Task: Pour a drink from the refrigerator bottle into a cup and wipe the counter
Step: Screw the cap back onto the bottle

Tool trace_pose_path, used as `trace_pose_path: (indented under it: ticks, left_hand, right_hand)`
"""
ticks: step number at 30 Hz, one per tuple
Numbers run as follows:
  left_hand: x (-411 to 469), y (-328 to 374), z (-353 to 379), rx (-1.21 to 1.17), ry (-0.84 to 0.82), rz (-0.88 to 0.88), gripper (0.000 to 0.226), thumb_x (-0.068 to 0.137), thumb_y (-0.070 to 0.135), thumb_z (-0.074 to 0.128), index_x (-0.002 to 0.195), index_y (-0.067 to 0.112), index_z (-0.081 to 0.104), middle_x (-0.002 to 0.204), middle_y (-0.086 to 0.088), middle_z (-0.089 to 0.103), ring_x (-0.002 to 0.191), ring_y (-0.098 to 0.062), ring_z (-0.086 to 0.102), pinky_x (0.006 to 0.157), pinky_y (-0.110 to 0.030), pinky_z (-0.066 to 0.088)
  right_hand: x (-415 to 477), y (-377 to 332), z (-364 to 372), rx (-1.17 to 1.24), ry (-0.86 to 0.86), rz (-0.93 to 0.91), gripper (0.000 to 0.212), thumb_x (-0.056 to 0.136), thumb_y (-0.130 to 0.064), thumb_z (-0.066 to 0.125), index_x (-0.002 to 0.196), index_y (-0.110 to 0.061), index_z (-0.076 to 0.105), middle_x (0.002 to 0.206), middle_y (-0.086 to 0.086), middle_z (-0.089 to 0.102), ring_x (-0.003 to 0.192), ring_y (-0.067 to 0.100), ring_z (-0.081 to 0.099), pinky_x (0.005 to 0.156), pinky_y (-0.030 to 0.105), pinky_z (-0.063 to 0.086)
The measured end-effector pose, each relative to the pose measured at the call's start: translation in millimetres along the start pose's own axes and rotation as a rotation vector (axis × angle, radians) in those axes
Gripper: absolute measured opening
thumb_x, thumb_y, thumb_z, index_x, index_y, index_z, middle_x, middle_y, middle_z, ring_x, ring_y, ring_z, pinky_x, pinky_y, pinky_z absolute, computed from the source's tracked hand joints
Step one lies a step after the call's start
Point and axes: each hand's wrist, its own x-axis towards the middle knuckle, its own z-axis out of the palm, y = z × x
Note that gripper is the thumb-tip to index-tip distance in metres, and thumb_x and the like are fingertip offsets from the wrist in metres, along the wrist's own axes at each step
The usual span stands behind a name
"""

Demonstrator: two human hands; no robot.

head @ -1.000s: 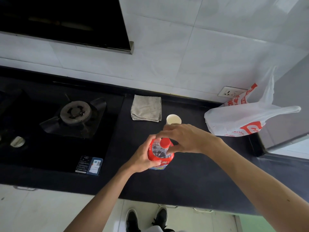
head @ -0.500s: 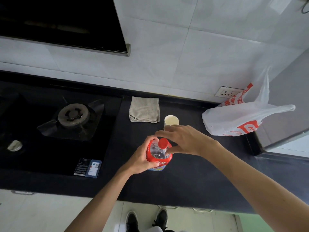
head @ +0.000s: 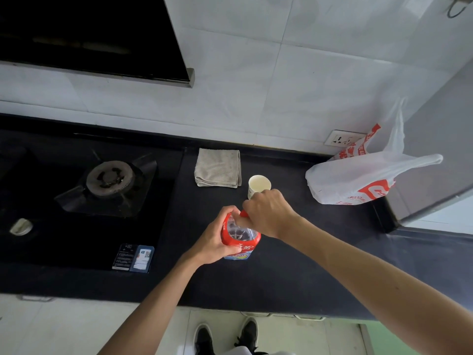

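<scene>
From the head camera, looking down on a black counter [head: 286, 280], the bottle [head: 242, 238] stands upright near the front middle of the surface, clear at the shoulder with a red label around it. The left hand [head: 216, 240] wraps its fingers and thumb round the bottle's left side at the shoulder and holds it firmly. The right hand [head: 268, 213] sits over the top of the bottle with its fingers curled tightly down on the cap [head: 243, 213], of which only a sliver of red shows beneath the knuckles; whether the cap is loose or tight cannot be told. Just behind the right hand, and partly hidden by it, a pale cup [head: 259, 185] stands upright on the counter with its mouth open; what it holds cannot be made out. To the left of the cup, near but apart, lies a folded grey cloth [head: 218, 167] close to the back edge. On the left a black stove [head: 76, 242] is set in the counter, with a round burner [head: 110, 176], a pale knob [head: 21, 226] and a sticker [head: 134, 258] at its front corner. At the right end a white bag [head: 358, 180] with red print rests against the wall, beside a socket [head: 340, 138]. A dark hood [head: 89, 34] hangs above the stove on the white tiled wall. Below the counter edge, two dark shoes [head: 249, 333] stand on the pale floor.
</scene>
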Motion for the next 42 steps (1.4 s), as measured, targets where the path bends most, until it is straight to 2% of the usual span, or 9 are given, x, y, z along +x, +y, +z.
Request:
trace_pose_path:
  ticks: [4, 7, 11, 15, 22, 30, 33, 36, 42]
  left_hand:
    - [1, -1, 0, -0.005, -0.005, -0.009, 0.084, 0.073, 0.000, 0.082, 0.131, 0.035, 0.034, 0.126, 0.013, 0.053, 0.119, -0.002, 0.058, 0.087, -0.020, 0.056]
    - [1, -4, 2, 0.005, -0.003, -0.025, 0.088, 0.073, 0.008, 0.085, 0.136, 0.037, 0.031, 0.128, 0.010, 0.054, 0.121, -0.007, 0.058, 0.092, -0.025, 0.057]
    - [1, -8, 3, 0.014, 0.007, -0.029, 0.091, 0.072, 0.009, 0.086, 0.138, 0.035, 0.029, 0.131, 0.007, 0.052, 0.122, -0.008, 0.057, 0.091, -0.023, 0.056]
    - [1, -9, 2, 0.004, 0.013, -0.019, 0.089, 0.072, 0.008, 0.085, 0.133, 0.042, 0.031, 0.132, 0.006, 0.051, 0.123, -0.014, 0.058, 0.091, -0.027, 0.058]
    - [1, -9, 5, -0.006, 0.033, 0.006, 0.087, 0.072, 0.003, 0.083, 0.131, 0.043, 0.033, 0.128, 0.007, 0.054, 0.120, -0.009, 0.059, 0.088, -0.025, 0.058]
    - [1, -12, 10, 0.005, 0.087, 0.026, 0.082, 0.069, 0.007, 0.084, 0.132, 0.032, 0.039, 0.124, 0.010, 0.057, 0.115, -0.014, 0.063, 0.091, -0.031, 0.058]
    - [2, -13, 8, 0.010, 0.075, 0.030, 0.082, 0.069, 0.008, 0.085, 0.133, 0.031, 0.038, 0.125, 0.012, 0.057, 0.115, -0.014, 0.063, 0.093, -0.035, 0.058]
    - [2, -13, 6, 0.019, 0.056, 0.045, 0.083, 0.070, 0.008, 0.085, 0.130, 0.041, 0.037, 0.124, 0.015, 0.055, 0.116, -0.013, 0.062, 0.092, -0.030, 0.057]
    - [1, -12, 6, -0.009, 0.041, 0.056, 0.084, 0.070, 0.005, 0.084, 0.135, 0.027, 0.037, 0.129, 0.005, 0.054, 0.121, -0.017, 0.060, 0.097, -0.037, 0.055]
  right_hand:
    - [-4, 13, -11, 0.062, 0.021, -0.219, 0.051, 0.097, -0.058, 0.043, 0.119, -0.014, 0.055, 0.103, 0.004, 0.066, 0.095, 0.023, 0.062, 0.081, 0.039, 0.054]
    - [-11, 19, -10, 0.090, -0.011, -0.362, 0.047, 0.094, -0.031, 0.063, 0.135, -0.015, 0.047, 0.113, 0.007, 0.062, 0.105, 0.024, 0.058, 0.089, 0.043, 0.053]
    - [-11, 22, -4, 0.077, 0.025, -0.359, 0.048, 0.083, -0.017, 0.077, 0.126, -0.011, 0.056, 0.109, 0.007, 0.067, 0.098, 0.024, 0.063, 0.083, 0.042, 0.057]
    - [-9, 18, -7, 0.149, 0.021, -0.303, 0.037, 0.099, -0.038, 0.054, 0.120, -0.008, 0.054, 0.104, 0.008, 0.068, 0.096, 0.027, 0.065, 0.080, 0.039, 0.052]
    - [-2, 14, 21, -0.123, 0.259, -0.256, 0.051, 0.096, -0.054, 0.034, 0.085, -0.014, 0.063, 0.062, 0.000, 0.062, 0.053, 0.021, 0.058, 0.058, 0.031, 0.044]
    - [-1, -15, 23, 0.014, 0.296, 0.224, 0.052, 0.089, -0.045, 0.055, 0.048, -0.014, 0.047, 0.037, -0.004, 0.024, 0.036, 0.019, 0.026, 0.049, 0.027, 0.043]
    - [-2, -29, 23, 0.005, 0.186, 0.343, 0.052, 0.093, -0.049, 0.055, 0.055, -0.016, 0.042, 0.042, -0.004, 0.026, 0.042, 0.017, 0.032, 0.054, 0.028, 0.033]
    - [-12, -26, 34, 0.222, 0.341, 0.415, 0.049, 0.083, -0.052, 0.068, 0.062, -0.018, 0.040, 0.048, -0.004, 0.045, 0.042, 0.015, 0.033, 0.054, 0.030, 0.044]
    - [-49, -13, 75, 0.744, 0.227, 0.271, 0.063, 0.082, -0.062, 0.063, 0.130, -0.026, 0.046, 0.118, -0.008, 0.047, 0.104, 0.010, 0.047, 0.092, 0.030, 0.047]
